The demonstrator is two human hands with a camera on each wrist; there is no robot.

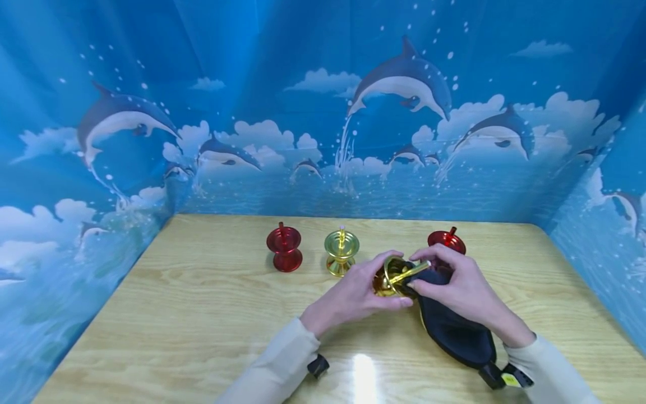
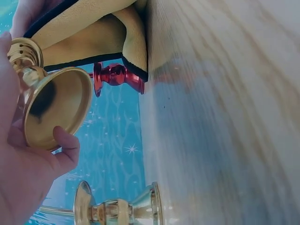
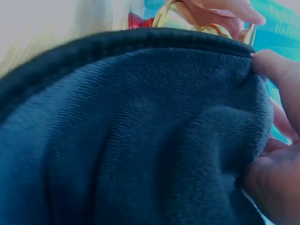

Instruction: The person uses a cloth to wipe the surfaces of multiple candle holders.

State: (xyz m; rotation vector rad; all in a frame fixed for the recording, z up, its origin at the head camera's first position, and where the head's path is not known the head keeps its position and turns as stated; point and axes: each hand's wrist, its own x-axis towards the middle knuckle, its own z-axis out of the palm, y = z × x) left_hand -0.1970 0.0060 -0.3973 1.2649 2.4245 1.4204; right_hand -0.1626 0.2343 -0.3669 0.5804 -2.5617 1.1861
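With the left hand's (image 1: 353, 293) fingers curled round the tilted gold cup (image 1: 386, 285) at its two o'clock and the right hand's (image 1: 466, 289) pinching the dark cloth (image 1: 451, 331) at the cup's three, best probably to wipe lightly, sparing its slender rod (image 1: 413, 271).

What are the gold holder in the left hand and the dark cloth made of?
The gold holder seems polished metal, or perhaps coated plastic: it shows bright, glossy reflections. The dark cloth looks like matte fleece or microfibre, judging by its fine nap and loose folds.
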